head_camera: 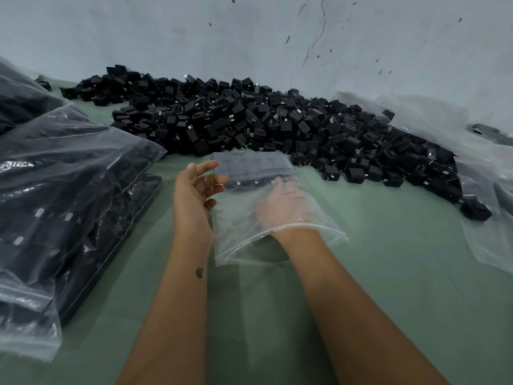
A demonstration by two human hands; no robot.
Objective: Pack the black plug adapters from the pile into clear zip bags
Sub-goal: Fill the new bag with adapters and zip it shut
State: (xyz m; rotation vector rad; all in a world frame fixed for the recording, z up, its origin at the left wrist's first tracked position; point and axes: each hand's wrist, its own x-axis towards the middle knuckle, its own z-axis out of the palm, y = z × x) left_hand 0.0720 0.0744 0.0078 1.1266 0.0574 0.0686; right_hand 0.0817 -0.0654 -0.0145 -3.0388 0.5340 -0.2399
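Observation:
A large pile of black plug adapters [249, 120] lies along the wall on the green surface. In front of it lies a clear zip bag [238, 237] with a neat row of black adapters [252, 168] at its far end. My right hand [283, 204] is inside the bag through its open mouth, fingers stretched toward the adapters. My left hand [194, 190] is beside the bag's left edge, palm turned inward, fingers loosely spread and touching the plastic there.
Filled clear bags of adapters [69, 190] are stacked at the left. Empty clear bags [483, 190] lie at the right, over the pile's edge. A cracked pale wall [277, 37] stands behind. Green surface [388, 259] shows near my arms.

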